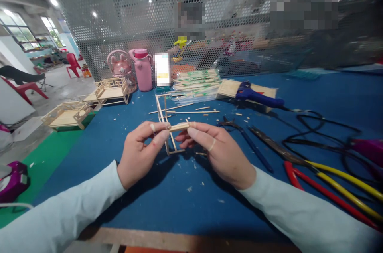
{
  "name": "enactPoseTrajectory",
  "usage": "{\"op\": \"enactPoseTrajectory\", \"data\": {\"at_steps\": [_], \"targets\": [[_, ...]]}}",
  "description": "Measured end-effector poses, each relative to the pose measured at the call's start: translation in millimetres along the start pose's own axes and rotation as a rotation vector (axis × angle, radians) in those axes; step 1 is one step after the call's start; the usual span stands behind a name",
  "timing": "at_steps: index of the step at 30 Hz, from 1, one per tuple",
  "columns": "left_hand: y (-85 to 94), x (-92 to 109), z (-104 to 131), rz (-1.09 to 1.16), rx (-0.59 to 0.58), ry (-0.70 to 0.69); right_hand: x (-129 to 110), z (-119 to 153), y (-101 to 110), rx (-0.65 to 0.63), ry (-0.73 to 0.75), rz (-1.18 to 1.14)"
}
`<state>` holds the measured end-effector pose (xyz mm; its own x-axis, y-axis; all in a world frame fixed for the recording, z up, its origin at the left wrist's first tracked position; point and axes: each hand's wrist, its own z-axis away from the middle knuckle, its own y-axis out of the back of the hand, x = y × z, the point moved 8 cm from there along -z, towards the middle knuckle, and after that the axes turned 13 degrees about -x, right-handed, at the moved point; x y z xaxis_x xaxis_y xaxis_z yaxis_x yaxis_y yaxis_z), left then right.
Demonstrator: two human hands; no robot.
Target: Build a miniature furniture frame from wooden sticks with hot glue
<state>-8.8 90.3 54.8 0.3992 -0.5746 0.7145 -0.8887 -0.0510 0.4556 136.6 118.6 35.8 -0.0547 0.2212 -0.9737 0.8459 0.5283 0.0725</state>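
Between my two hands is a short bundle of thin wooden sticks (178, 127), held level above the table. My left hand (144, 147) pinches its left end between thumb and fingers. The right end is pinched by my right hand (223, 151), whose lower fingers curl beneath. Just behind, a small stick frame (162, 111) rests on the blue table, partly hidden by my fingers. Loose sticks (191, 112) lie beyond it. Pliers with dark blue handles (254, 147) are to the right of my right hand.
Large cutters with red and yellow handles (314, 173) lie at right, near a blue glue gun (259, 96) and its looping black cord. Behind are packed sticks (196, 83), a pink bottle (143, 70) and a lit phone (162, 69). Small wooden furniture models (67, 115) stand at left.
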Motion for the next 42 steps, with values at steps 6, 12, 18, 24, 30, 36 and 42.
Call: {"op": "enactPoseTrajectory", "data": {"at_steps": [6, 12, 18, 24, 30, 36, 42], "targets": [[-3.4, -11.9, 0.4, 0.177, 0.013, 0.115, -0.4, -1.0, -0.1, 0.036, -0.037, 0.047], [-6.6, -17.3, -1.4, 0.238, -0.025, 0.176, 0.5, -0.9, 0.6, 0.045, -0.050, 0.074], [0.9, 2.2, -1.6, -0.069, -0.010, -0.059, -0.8, -2.3, -1.0, 0.031, -0.044, 0.063], [1.3, 10.4, 0.3, -0.261, 0.008, -0.140, -4.0, -2.3, -4.3, 0.006, -0.046, 0.092], [1.1, 11.6, 0.2, -0.304, 0.008, -0.139, -17.9, 3.2, 7.0, 0.139, 0.099, 0.410], [0.6, 8.6, -0.9, -0.256, -0.001, -0.112, -40.3, 9.2, 0.8, 0.160, 0.353, 0.731], [0.0, 3.1, -2.1, -0.190, -0.003, -0.066, -33.6, 5.5, 1.4, 0.152, 0.274, 0.623]]}}
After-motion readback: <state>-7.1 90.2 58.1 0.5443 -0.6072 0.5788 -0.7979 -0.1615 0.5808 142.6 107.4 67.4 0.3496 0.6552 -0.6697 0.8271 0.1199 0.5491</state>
